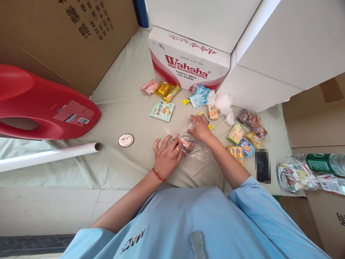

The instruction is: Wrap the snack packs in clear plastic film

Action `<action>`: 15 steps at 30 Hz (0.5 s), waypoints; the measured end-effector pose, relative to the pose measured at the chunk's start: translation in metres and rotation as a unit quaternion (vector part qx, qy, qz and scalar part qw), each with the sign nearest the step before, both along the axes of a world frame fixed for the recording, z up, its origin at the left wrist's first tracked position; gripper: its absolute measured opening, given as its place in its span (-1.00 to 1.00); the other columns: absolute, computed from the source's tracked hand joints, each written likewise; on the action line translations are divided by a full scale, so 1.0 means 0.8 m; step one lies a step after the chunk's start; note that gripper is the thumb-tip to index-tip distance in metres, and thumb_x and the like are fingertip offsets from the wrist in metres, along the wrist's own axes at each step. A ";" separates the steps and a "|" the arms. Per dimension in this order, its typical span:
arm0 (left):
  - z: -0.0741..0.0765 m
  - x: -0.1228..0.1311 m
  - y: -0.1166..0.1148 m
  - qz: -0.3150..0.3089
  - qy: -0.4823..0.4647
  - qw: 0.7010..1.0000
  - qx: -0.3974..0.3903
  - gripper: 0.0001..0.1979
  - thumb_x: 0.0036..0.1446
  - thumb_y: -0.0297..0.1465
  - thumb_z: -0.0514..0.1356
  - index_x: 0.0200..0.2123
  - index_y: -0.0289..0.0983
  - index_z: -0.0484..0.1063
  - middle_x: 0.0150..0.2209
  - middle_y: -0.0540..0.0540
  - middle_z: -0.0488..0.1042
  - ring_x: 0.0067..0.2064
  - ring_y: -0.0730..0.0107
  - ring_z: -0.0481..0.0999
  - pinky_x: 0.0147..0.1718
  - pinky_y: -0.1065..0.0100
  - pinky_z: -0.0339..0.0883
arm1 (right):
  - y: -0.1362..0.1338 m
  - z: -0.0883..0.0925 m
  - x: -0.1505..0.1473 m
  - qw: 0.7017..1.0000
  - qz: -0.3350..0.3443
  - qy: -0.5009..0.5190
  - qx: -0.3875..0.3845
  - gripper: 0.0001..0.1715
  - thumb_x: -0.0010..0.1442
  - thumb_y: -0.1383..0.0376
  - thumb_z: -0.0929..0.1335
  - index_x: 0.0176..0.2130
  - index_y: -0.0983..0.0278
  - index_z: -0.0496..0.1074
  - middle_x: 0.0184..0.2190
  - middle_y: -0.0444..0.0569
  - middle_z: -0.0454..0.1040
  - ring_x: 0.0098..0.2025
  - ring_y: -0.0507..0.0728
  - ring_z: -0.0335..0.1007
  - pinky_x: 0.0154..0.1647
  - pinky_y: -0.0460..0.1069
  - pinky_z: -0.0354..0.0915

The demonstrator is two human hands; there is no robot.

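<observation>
A reddish-brown snack packet (186,144) lies in a crinkled clear plastic bag (199,151) on the cloth in front of me. My left hand (168,155) is spread palm down at its left side, some fingertips touching the packet. Over the bag's upper edge, my right hand (201,127) has its fingers bent and closed on the clear film. A yellow-and-blue wrapper (210,125) shows partly behind the right hand. Beyond the hands is a pale green snack pouch (162,110), and a small biscuit pack (212,112) sits farther right.
A Wahaha carton (188,66) and white boxes stand at the back. At left are a red jug (45,104), a white tube (54,156) and a round badge (126,140). Several wrapped snacks (236,133) and a plastic bottle (323,163) lie right.
</observation>
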State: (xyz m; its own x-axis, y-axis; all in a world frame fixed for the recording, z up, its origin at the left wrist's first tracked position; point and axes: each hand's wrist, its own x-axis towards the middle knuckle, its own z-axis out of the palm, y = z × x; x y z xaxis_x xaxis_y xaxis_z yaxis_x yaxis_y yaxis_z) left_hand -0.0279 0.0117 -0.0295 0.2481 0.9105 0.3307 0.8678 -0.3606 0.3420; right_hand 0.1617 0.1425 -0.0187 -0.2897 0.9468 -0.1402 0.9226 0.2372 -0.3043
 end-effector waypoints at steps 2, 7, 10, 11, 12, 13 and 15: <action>0.001 0.002 0.000 -0.004 0.001 1.000 0.003 -0.71 0.36 -0.38 0.16 0.07 -0.03 0.55 0.13 -0.08 0.62 0.34 -0.08 0.35 0.35 -0.34 -0.25 | 0.011 -0.011 0.000 1.000 0.013 0.018 -0.018 -0.40 0.21 0.25 0.45 0.20 0.37 0.45 0.01 0.15 0.53 0.16 0.34 0.26 0.26 0.17 0.16; -0.001 0.005 0.000 0.001 -0.013 1.000 0.003 -0.73 0.36 -0.40 0.16 0.02 -0.01 0.56 0.15 -0.07 0.61 0.39 -0.09 0.30 0.37 -0.45 -0.43 | 0.019 -0.007 0.004 0.997 0.032 0.046 -0.046 -0.76 0.33 0.23 0.36 -0.18 0.34 0.58 -0.20 0.08 0.52 -0.07 0.19 0.36 0.13 0.08 0.17; -0.003 0.006 0.001 0.000 -0.031 1.000 -0.006 -0.73 0.35 -0.42 0.16 0.01 -0.01 0.56 0.11 -0.07 0.62 0.40 -0.08 0.29 0.37 -0.45 -0.45 | 0.007 0.019 0.005 0.996 0.023 0.059 -0.066 -0.75 0.35 0.22 0.34 -0.19 0.33 0.55 -0.25 0.04 0.52 -0.22 0.13 0.37 -0.11 -0.02 0.20; -0.004 0.007 0.001 -0.001 -0.036 0.999 -0.008 -0.72 0.35 -0.42 0.16 0.01 -0.01 0.57 0.10 -0.07 0.63 0.40 -0.08 0.30 0.37 -0.45 -0.45 | -0.001 0.030 0.003 0.995 0.025 0.062 -0.077 -0.75 0.36 0.21 0.33 -0.20 0.32 0.54 -0.31 0.00 0.52 -0.28 0.12 0.36 -0.19 -0.03 0.19; -0.004 0.008 0.001 -0.002 -0.040 0.999 -0.010 -0.72 0.35 -0.42 0.16 0.01 -0.01 0.57 0.09 -0.07 0.63 0.40 -0.08 0.30 0.37 -0.44 -0.44 | -0.011 0.040 0.000 0.994 0.029 0.068 -0.085 -0.75 0.38 0.20 0.33 -0.19 0.31 0.53 -0.36 -0.03 0.52 -0.32 0.11 0.36 -0.23 -0.04 0.17; -0.004 0.009 0.002 -0.001 -0.044 0.999 -0.011 -0.72 0.35 -0.42 0.16 0.02 0.00 0.57 0.09 -0.07 0.64 0.39 -0.07 0.32 0.37 -0.42 -0.41 | -0.023 0.048 -0.005 0.992 0.038 0.079 -0.090 -0.75 0.39 0.20 0.32 -0.16 0.29 0.53 -0.37 -0.05 0.54 -0.32 0.11 0.38 -0.25 -0.04 0.18; -0.004 0.010 0.003 0.005 -0.051 0.999 -0.015 -0.72 0.35 -0.41 0.15 -0.01 -0.02 0.59 0.07 -0.08 0.65 0.34 -0.05 0.37 0.37 -0.37 -0.29 | -0.049 0.059 -0.018 0.987 0.073 0.105 -0.094 -0.75 0.41 0.24 0.30 -0.06 0.27 0.53 -0.26 -0.02 0.59 -0.23 0.13 0.46 -0.19 -0.04 0.23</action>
State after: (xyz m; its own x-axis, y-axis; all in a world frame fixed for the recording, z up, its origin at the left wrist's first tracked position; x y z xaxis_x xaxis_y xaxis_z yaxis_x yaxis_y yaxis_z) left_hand -0.0196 0.0139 -0.0327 0.2045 0.9226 0.3272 0.8316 -0.3400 0.4391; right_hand 0.1470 0.1033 0.0282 -0.4622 0.8558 -0.2324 0.7946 0.2833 -0.5370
